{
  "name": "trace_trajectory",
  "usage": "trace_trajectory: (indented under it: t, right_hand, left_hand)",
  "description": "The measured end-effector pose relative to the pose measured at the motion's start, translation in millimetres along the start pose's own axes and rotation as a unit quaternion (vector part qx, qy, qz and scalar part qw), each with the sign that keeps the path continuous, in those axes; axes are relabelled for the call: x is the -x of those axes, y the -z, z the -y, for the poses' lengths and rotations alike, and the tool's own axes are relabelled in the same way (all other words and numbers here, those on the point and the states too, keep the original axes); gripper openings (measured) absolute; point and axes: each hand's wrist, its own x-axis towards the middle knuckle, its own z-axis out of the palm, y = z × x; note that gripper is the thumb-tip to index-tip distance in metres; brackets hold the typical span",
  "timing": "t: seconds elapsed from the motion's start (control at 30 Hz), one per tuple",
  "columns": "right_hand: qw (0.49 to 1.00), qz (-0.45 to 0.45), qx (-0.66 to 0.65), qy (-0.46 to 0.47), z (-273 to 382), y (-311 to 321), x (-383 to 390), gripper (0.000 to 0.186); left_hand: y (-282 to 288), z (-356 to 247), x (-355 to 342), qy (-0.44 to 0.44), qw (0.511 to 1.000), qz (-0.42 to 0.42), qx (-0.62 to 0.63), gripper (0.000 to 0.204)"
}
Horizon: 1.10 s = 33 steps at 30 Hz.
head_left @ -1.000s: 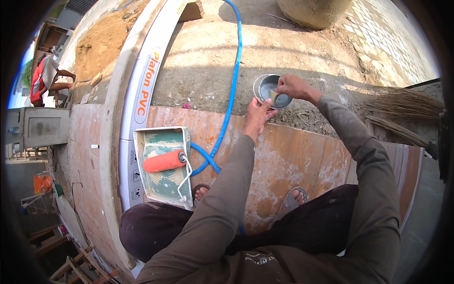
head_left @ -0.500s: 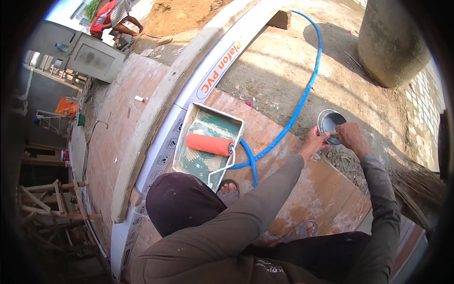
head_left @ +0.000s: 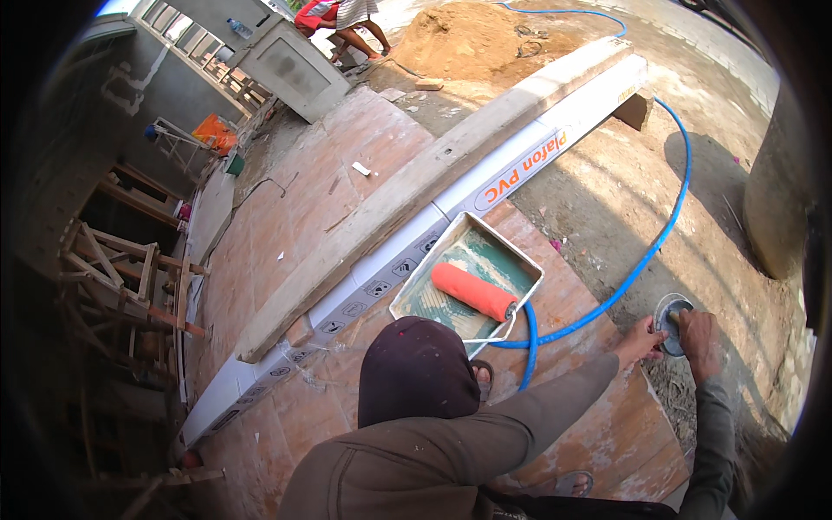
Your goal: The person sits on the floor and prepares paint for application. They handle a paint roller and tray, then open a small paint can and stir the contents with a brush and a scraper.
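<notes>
At the right, a small round can [head_left: 670, 317] with grey contents sits on the dirt beside the tiled strip. My left hand [head_left: 640, 340] is closed at its near left rim, fingertips partly hidden. My right hand [head_left: 698, 340] is closed over the can on a short light-coloured handle, whose lower end I cannot make out. A paint roller [head_left: 472, 291] with an orange-red sleeve and white wire frame lies across a paint tray [head_left: 511, 256] streaked green and cream. The tray rests on the tiles left of my hands, beyond my dark-covered knee [head_left: 420, 368].
A blue hose [head_left: 648, 262] curves between tray and can. Long white boxes [head_left: 464, 186] and a grey beam [head_left: 416, 186] run diagonally past the tray. A large round pot [head_left: 780, 204] stands at the right. Wooden framing [head_left: 121, 269] is at the left; another person [head_left: 334, 22] crouches near a sand pile [head_left: 459, 39].
The whole view has swung, so the tray, can and hands appear farther right and lower. Both hands stay at the can, the right one still closed over it. The roller remains in the tray.
</notes>
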Motion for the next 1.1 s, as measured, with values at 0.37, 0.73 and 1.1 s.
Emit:
trace_trajectory:
  t: [0.37, 0.73, 1.1]
  right_hand:
    - [0.886, 0.217, -0.363, -0.191, -28, 7, -2, 0.022]
    - [0.997, 0.048, 0.006, -0.061, -7, -18, -11, 0.02]
    - [0.899, 0.192, -0.351, -0.177, -12, 31, -15, 0.025]
  left_hand:
    - [0, -1, -1, 0.013, 1.0, 0.0, -0.004, 0.028]
    - [2, -2, -3, 0.009, 1.0, 0.021, 0.011, 0.026]
    - [11, 1, 3, 0.013, 1.0, 0.006, 0.021, 0.031]
